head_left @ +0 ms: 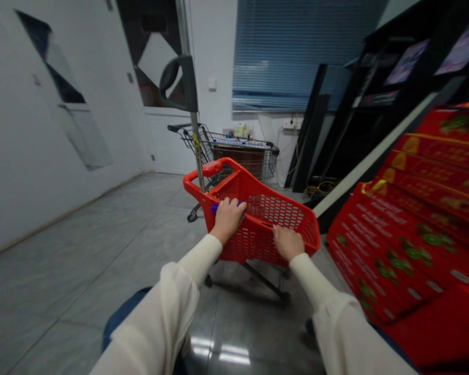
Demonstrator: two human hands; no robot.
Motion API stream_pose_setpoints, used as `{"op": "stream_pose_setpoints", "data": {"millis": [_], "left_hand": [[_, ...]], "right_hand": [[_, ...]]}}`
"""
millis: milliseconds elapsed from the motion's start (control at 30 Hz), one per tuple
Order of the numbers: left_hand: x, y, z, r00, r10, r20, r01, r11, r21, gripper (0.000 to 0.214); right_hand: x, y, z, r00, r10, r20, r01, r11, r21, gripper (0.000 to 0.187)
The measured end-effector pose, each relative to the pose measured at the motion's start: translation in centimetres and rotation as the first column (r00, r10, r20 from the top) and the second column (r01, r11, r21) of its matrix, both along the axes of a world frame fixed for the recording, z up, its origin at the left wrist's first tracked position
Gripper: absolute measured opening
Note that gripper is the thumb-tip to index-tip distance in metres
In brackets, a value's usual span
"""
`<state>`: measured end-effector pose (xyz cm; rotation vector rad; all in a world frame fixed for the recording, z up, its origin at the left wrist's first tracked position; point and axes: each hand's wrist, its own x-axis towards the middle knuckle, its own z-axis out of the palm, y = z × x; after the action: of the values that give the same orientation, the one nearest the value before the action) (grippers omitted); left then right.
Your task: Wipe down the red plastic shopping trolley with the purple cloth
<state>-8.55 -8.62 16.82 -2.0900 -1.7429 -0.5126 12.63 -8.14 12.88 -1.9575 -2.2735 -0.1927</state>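
Shiny gray floor (101,271) holds a red plastic shopping cart (285,211) (it looks light and stiff, easy to hold by its top edge (258,220)); the left hand (227,220) grips that edge over a purple thing (214,209), and the right hand (288,242) lies curled on it.

Shop: red shopping cart (275,211), stacked printed cartons (406,237).

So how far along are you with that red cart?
Done: both hands have reached the red shopping cart. In hand: the left hand grips its rim with a purple item at the fingers; the right hand rests on the near rim. Left: hard to tell, though the red printed boxes beside it stand untouched.
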Motion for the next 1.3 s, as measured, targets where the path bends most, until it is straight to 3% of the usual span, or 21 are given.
{"op": "stream_pose_setpoints", "data": {"millis": [133,367,500,600,667,767,933,1033,1167,1300], "left_hand": [[-1.1,-0.1,0.4,0.992,0.123,0.036,-0.125,0.991,0.049,0.028],[4.3,-0.2,-2.8,0.997,0.019,0.072,-0.020,1.000,0.008,0.026],[1.8,0.5,-1.8,0.999,-0.022,0.026,0.022,1.000,-0.011,0.027],[-1.4,1.1,-0.4,0.997,0.069,0.018,-0.070,0.997,0.018,0.029],[-2.1,1.2,-0.1,0.992,0.126,0.025,-0.126,0.992,0.025,0.031],[-0.1,0.9,-1.0,0.990,0.131,0.049,-0.131,0.991,0.001,0.030],[4.4,0.2,-3.3,0.998,-0.008,0.067,0.009,1.000,-0.009,0.025],[3.0,0.6,-3.0,0.997,-0.056,0.045,0.057,0.998,-0.019,0.025],[-0.3,1.5,-1.9,0.997,0.039,0.066,-0.039,0.999,0.007,0.028],[1.0,1.0,-2.4,0.987,0.112,0.111,-0.112,0.994,-0.007,0.029]], "right_hand": [[0.3,-0.2,-1.0,0.999,0.041,-0.016,-0.039,0.997,0.069,0.045],[-1.6,-0.4,-0.7,0.998,0.061,-0.020,-0.060,0.996,0.061,0.046],[-0.2,-0.4,0.0,0.999,0.048,0.000,-0.048,0.998,-0.049,0.047],[1.0,-0.4,0.0,0.999,0.046,-0.009,-0.047,0.991,-0.128,0.047],[1.2,-0.5,-0.3,0.996,0.070,-0.050,-0.076,0.989,-0.127,0.045],[0.5,-0.6,-0.6,0.994,0.065,-0.088,-0.076,0.990,-0.119,0.043],[0.1,-0.3,0.1,0.989,0.112,-0.093,-0.127,0.977,-0.173,0.044],[1.3,0.0,0.7,0.988,0.126,-0.089,-0.144,0.957,-0.250,0.047],[2.6,-0.2,0.1,0.988,0.098,-0.123,-0.129,0.954,-0.270,0.049],[1.2,-0.8,-0.8,0.991,0.048,-0.126,-0.073,0.977,-0.201,0.046]]}}
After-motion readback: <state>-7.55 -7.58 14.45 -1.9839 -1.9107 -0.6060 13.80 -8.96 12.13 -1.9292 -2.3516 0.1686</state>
